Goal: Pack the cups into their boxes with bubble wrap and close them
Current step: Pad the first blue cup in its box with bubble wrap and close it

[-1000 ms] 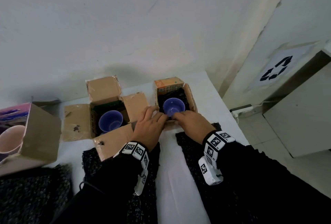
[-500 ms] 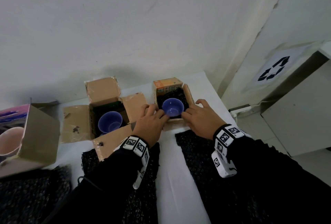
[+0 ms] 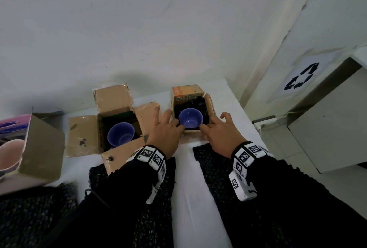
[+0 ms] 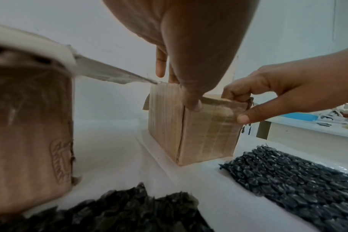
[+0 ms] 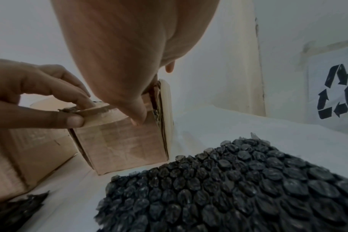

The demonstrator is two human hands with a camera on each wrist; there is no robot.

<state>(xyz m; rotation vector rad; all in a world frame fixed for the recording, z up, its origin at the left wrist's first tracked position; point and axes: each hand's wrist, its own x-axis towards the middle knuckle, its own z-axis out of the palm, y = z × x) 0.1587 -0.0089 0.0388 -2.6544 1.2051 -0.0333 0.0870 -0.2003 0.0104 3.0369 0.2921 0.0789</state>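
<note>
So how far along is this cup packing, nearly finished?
Partway, I'd say. Done: one blue cup sits in the small box, cushioned by black bubble wrap. In hand: the left hand and right hand are both at that box's near edge, its flaps open. Left: the other blue cup sits in an open box, spare wrap sheets lie unused, and a pink cup is in a box at far left.

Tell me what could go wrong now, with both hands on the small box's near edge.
1. Black bubble wrap bunches above the blue cup; it could jam the small box flaps.
2. The left hand and right hand pinch only the near wall, so the box might tip or slide.
3. The neighbouring open box flap crowds the left hand.
</note>
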